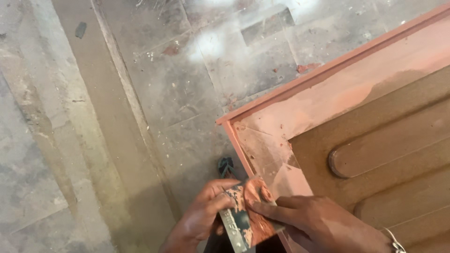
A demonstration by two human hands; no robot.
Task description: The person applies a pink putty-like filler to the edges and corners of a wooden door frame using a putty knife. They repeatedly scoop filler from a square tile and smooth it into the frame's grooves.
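Single view, head-worn camera, aimed steeply down and slightly forward. Close range: the wooden door panel (375, 140) fills the right half, its reddish corner near frame centre. Left of that corner, dusty concrete floor (93, 140) runs to the frame edge. Below the corner, at the bottom edge, both hands are cropped at the wrists. No second view to compare.

The reddish-brown panelled wooden door (375, 136) is cut off by the right and bottom edges. The flat metal scraper blade (243, 220) is partly hidden under reddish filler and fingers (269, 208).
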